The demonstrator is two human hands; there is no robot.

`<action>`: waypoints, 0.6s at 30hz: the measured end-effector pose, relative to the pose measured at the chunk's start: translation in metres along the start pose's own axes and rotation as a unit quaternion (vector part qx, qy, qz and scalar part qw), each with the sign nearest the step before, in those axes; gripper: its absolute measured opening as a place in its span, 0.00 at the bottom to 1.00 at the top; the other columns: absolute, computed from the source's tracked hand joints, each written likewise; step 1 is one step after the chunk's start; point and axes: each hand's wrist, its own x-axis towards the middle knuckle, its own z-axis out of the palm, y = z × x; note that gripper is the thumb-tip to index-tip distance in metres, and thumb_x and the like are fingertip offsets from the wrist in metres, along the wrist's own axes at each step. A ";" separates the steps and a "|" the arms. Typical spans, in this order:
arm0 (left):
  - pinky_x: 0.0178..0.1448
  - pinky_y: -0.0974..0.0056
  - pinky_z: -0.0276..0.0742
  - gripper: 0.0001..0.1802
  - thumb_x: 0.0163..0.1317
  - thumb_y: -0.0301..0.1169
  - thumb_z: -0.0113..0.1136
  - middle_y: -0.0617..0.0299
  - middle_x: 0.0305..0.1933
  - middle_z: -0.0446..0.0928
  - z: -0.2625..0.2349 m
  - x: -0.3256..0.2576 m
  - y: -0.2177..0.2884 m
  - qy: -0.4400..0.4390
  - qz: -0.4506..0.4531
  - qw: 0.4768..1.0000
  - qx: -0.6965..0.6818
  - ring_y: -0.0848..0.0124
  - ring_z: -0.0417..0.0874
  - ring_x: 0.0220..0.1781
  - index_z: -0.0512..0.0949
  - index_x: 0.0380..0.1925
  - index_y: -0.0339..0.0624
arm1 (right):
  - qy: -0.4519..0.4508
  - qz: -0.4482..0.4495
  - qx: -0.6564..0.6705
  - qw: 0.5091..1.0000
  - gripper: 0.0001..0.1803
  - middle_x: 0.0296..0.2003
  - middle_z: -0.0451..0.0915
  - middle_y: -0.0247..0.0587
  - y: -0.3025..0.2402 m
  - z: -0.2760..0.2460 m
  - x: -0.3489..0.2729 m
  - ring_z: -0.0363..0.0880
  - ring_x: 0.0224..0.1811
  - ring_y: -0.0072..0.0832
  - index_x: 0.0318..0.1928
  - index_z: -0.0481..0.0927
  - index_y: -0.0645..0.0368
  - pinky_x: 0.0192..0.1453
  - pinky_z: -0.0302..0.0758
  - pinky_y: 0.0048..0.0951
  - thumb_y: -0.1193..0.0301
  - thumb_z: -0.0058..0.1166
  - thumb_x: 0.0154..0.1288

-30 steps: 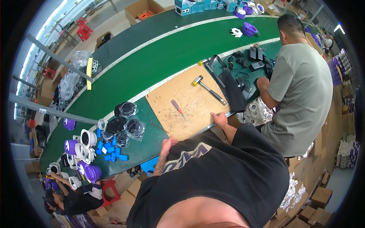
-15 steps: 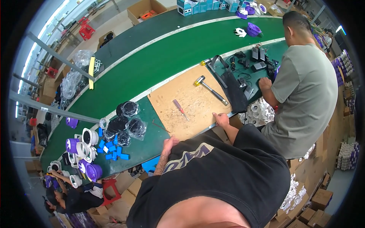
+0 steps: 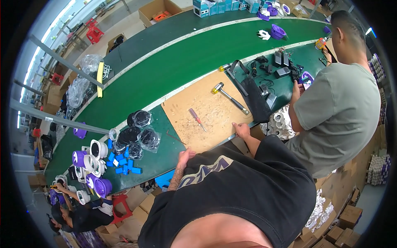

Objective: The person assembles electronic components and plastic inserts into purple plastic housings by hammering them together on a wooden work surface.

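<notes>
A tan wooden board, scattered with small debris, lies on the green table before me. My left hand is at its near left corner, fingers curled at the edge and partly hidden. At the near right corner my right hand closes on the edge, thumb side on top. Between them lies a screwdriver with a reddish handle, touched by neither hand. A hammer with a yellow-faced head and dark grip rests toward the board's right side. Another hammer lies past the far right corner.
Wrapped black discs, blue blocks and purple-white housings stand left. Right are a black bag, adapters and a co-worker handling a purple part. A green conveyor belt curves behind.
My hands, the board and its tools look unmoved. The co-worker on the right has leaned away to the right and reaches toward an orange-yellow item. A purple bowl and white piece shifted slightly right on the belt.
</notes>
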 end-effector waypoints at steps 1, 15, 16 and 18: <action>0.41 0.64 0.80 0.25 0.66 0.44 0.51 0.49 0.32 0.82 0.000 0.000 0.000 -0.001 -0.001 1.000 0.000 0.63 0.84 0.34 0.80 0.33 0.28 | 0.003 0.001 -0.005 1.000 0.28 0.14 0.76 0.42 0.000 0.000 0.000 0.77 0.15 0.28 0.22 0.79 0.67 0.21 0.75 0.29 0.50 0.56 0.60; 0.41 0.65 0.80 0.24 0.65 0.45 0.52 0.50 0.33 0.82 -0.001 0.002 -0.001 -0.003 0.000 1.000 -0.004 0.63 0.84 0.34 0.80 0.32 0.29 | -0.006 0.015 0.011 1.000 0.27 0.16 0.77 0.43 -0.006 -0.002 -0.004 0.77 0.15 0.29 0.22 0.78 0.68 0.20 0.75 0.28 0.52 0.56 0.61; 0.41 0.64 0.80 0.24 0.65 0.45 0.52 0.50 0.33 0.83 -0.001 0.002 -0.002 -0.002 0.000 1.000 -0.003 0.63 0.84 0.34 0.80 0.32 0.29 | -0.004 0.010 0.008 1.000 0.28 0.15 0.77 0.43 -0.005 -0.002 -0.004 0.77 0.15 0.29 0.21 0.78 0.68 0.20 0.75 0.28 0.52 0.55 0.61; 0.41 0.64 0.80 0.24 0.66 0.45 0.51 0.50 0.33 0.83 -0.002 0.001 -0.002 -0.004 0.000 1.000 0.001 0.63 0.84 0.34 0.80 0.32 0.29 | -0.002 0.006 0.005 1.000 0.28 0.15 0.77 0.43 -0.002 -0.002 -0.004 0.77 0.15 0.29 0.21 0.79 0.68 0.20 0.75 0.28 0.51 0.55 0.61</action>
